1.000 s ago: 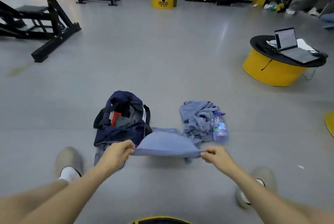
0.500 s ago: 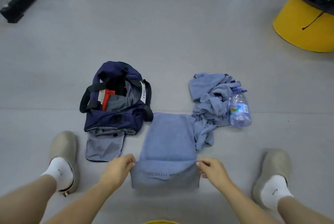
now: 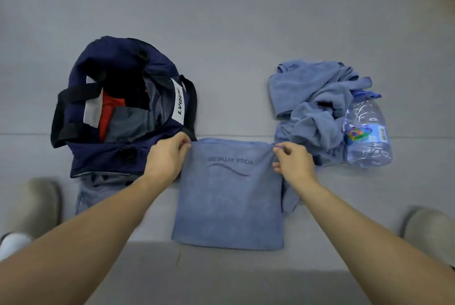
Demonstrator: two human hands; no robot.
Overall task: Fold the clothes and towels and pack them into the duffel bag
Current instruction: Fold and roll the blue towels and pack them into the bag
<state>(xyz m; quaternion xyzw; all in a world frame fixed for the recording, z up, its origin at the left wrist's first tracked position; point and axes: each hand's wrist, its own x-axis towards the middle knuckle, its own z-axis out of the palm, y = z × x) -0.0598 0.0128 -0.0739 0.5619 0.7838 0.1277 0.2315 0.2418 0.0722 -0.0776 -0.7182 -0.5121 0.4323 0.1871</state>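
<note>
A blue towel [image 3: 229, 201] printed "YOGA FITNESS" lies folded flat on the grey floor in front of me. My left hand [image 3: 167, 157] pinches its far left corner and my right hand [image 3: 293, 159] pinches its far right corner. To the left stands the navy duffel bag [image 3: 103, 154], open at the top, with red and grey clothes inside. A crumpled heap of blue cloth [image 3: 310, 107] lies to the right of the towel, touching its right edge.
A clear plastic water bottle [image 3: 366, 132] lies against the right side of the crumpled heap. A grey garment [image 3: 98, 189] sticks out under the bag's near side. My grey shoes [image 3: 37, 203] flank the scene. A yellow object shows at the top right corner.
My hands carried the towel's near edge away from me and laid it over the far edge, folding it in half. The camera tilted down toward the floor.
</note>
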